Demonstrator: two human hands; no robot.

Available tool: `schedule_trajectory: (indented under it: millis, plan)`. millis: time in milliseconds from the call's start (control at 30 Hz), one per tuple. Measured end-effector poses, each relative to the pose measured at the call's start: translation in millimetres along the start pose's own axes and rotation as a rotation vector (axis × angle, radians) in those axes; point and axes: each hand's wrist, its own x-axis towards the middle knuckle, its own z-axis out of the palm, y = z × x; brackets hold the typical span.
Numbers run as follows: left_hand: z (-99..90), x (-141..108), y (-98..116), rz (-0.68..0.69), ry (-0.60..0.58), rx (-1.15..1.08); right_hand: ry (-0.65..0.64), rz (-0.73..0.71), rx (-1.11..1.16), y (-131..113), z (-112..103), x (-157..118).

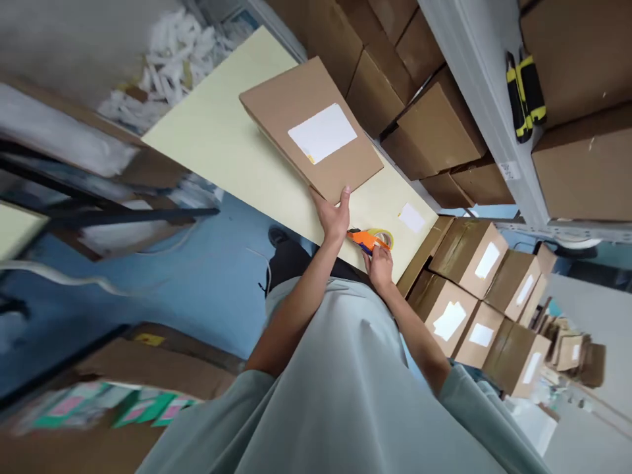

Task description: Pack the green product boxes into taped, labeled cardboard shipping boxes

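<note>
A flat brown cardboard box [286, 99] with a white label [323, 135] is tilted over the pale yellow table [217, 131]. My left hand [334, 218] grips its near corner, thumb on the top face and the other fingers mostly hidden at the side. Close by on the right, my right hand [380, 265] is closed around an orange tape dispenser [364, 239] that carries a roll of yellowish tape [385, 234]. The dispenser is just above the table's near edge, apart from the box. A loose white label [411, 218] lies on the tabletop to the right.
Labelled cartons [467, 257] are stacked at the table's right end. Shelves of brown boxes [375, 92] rise behind it, with yellow-black utility knives [526, 95] on a white shelf post [494, 99]. White packing scraps [172, 56] lie beyond the far left end. Blue floor [222, 263] shows at left.
</note>
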Motion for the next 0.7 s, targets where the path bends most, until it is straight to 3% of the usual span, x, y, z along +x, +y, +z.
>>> schedule_trajectory:
  millis: [100, 300, 433, 533, 700]
  plan:
    - [-22.7, 11, 5, 0.031, 0.022, 0.108, -0.051, -0.081, 0.072, -12, -1, 3]
    - [-113.6, 29, 25, 0.074, -0.263, 0.392, -0.139, -0.243, 0.232, -62, 5, 19]
    - [-126.6, 29, 34, 0.057, -0.322, 0.441, -0.132, -0.227, 0.337, -75, 9, 21]
    - [-119.7, 25, 39, 0.044, -0.361, 0.502, -0.098, -0.185, 0.369, -49, 11, 8]
    - [-106.4, 17, 63, 0.118, -0.529, 0.665, -0.034, -0.047, 0.295, 46, 8, -10]
